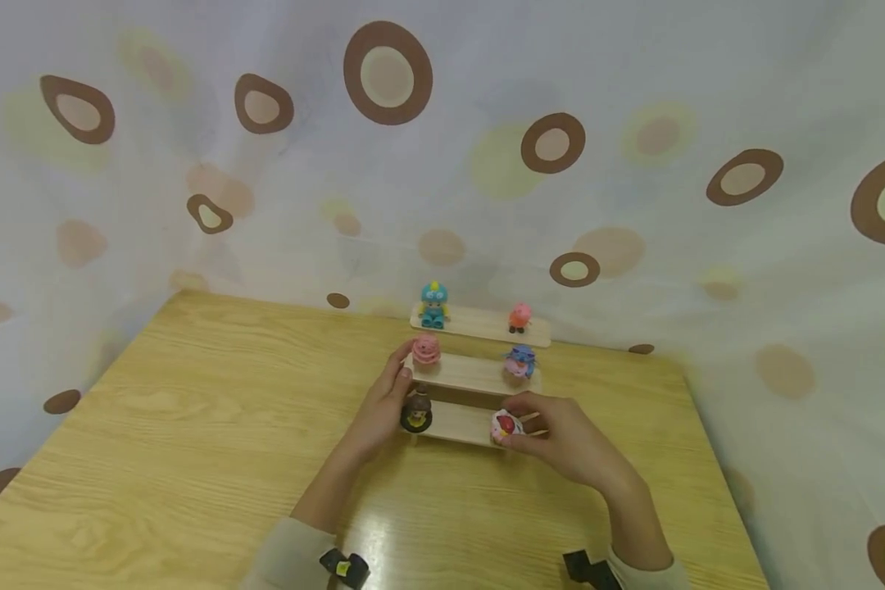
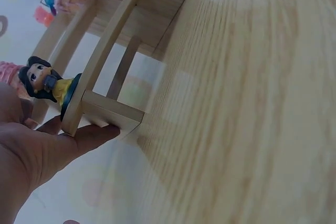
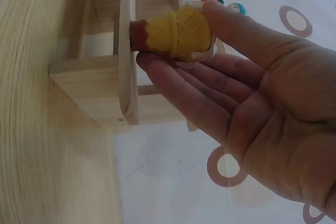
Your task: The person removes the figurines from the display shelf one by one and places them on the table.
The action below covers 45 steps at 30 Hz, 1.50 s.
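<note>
Nearest are two pale sleeves (image 1: pixel 291 553), each with a black strap piece at the cuff. Past them, the bare tabletop (image 1: pixel 229 426) spreads its yellowish wood grain under a three-step wooden display shelf (image 1: pixel 460 422).

On the lowest step, at the right end, stands a toy ice cream cone (image 3: pixel 181 32) with a yellow waffle body, a reddish-brown foot and a white top. The right hand (image 1: pixel 568 438) has its grip closed about this cone, thumb on one side and fingers on the other, while the foot meets the step. At the left end of the same step stands a dark-haired doll figurine (image 2: pixel 50 80) in a yellow dress. Beside it, the left hand (image 1: pixel 378 414) keeps its grip apart, fingers extended against the shelf's end panel; its thumb is hard to make out, and seems to lie near the middle step.

That middle step bears a pink swirled ice cream toy (image 1: pixel 426 351) at left and a blue-and-pink one at right. The top step carries a teal-clad figurine (image 1: pixel 433 307) at left and a pink pig figurine (image 1: pixel 519 318) at right. Farthest back hangs a whitish cloth (image 1: pixel 302 180) patterned with brown rings.
</note>
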Available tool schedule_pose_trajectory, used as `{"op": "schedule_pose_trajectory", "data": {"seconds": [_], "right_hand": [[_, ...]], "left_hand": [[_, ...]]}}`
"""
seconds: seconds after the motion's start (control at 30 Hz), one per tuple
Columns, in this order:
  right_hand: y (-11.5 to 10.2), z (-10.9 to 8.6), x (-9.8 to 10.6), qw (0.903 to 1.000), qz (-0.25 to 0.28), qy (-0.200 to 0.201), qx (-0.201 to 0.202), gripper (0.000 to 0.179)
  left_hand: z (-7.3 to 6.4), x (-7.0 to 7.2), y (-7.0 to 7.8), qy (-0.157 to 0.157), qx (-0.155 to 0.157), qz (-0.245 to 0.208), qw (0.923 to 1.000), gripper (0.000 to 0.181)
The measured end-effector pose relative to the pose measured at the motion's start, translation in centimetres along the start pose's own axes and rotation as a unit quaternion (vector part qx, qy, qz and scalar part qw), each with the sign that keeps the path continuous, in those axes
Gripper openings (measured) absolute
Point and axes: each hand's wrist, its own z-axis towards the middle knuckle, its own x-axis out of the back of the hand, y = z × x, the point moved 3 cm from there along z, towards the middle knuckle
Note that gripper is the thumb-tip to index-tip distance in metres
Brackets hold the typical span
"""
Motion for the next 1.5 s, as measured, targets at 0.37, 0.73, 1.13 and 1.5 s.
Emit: {"op": "schedule_pose_trajectory", "data": {"seconds": [0.37, 0.73, 1.13, 1.5], "right_hand": [[-3.3, 2.0, -5.6, 0.9884, 0.088, -0.100, 0.073, 0.044], [-3.8, 3.3, -10.3, 0.9866, 0.082, -0.118, 0.076, 0.040], [-3.3, 3.9, -11.7, 0.9870, 0.040, -0.115, 0.105, 0.041], [-3.5, 3.3, -11.0, 0.9875, 0.055, -0.115, 0.093, 0.049]], "left_hand": [[-0.1, 0.4, 0.1, 0.010, 0.007, 0.001, 0.9999, 0.050], [0.3, 0.7, 0.2, -0.019, 0.021, -0.030, 0.9991, 0.047], [0.1, 0.6, 0.2, -0.023, 0.027, -0.038, 0.9987, 0.046], [0.2, 1.5, 0.6, -0.055, 0.045, -0.021, 0.9973, 0.046]]}}
